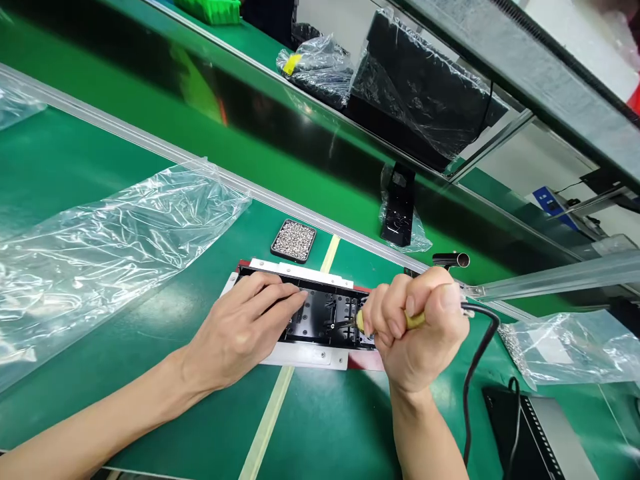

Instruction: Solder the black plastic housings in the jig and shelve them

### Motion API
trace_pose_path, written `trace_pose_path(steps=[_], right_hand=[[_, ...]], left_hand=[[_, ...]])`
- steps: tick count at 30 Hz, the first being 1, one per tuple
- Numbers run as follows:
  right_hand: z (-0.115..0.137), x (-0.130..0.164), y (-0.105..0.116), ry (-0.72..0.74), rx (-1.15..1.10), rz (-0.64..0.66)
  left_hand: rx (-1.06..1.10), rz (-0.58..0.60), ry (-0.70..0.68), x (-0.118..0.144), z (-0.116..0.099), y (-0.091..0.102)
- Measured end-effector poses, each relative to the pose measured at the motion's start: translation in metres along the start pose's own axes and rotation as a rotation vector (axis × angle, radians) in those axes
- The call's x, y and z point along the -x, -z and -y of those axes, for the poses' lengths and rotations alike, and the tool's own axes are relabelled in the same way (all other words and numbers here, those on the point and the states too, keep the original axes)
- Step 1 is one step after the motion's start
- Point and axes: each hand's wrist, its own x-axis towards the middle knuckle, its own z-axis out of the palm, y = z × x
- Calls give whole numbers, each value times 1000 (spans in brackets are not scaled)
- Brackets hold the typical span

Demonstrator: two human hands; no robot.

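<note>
A black rectangular part (327,313) with white edge strips lies flat on the green bench mat (320,427). My left hand (245,327) rests palm down on its left half, fingers spread over it. My right hand (417,330) is fisted around a yellow-handled electric screwdriver (415,321), whose bit points left and touches the middle of the part. A black cable (475,373) runs from the tool down past my right wrist.
A small black tray of silvery screws (293,240) sits just behind the part. A large clear plastic bag (100,253) lies at left, another bag (570,347) at right. Black bagged parts (400,213) and a bagged monitor (420,93) stand behind. A dark box (530,433) sits at lower right.
</note>
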Motion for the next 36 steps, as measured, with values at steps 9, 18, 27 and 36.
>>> trace_pose_path(steps=[9,18,27,36], right_hand=[[-7,3,-1,-7,39,16],[-7,6,-7,30,65,54],[-8,7,-7,36,103,80],[-9,6,-5,17,60,81]], left_hand=[[15,-85,49,1,7,3],[18,-85,44,2,9,4],[26,-58,59,3,9,3],[39,-57,70,5,10,2]])
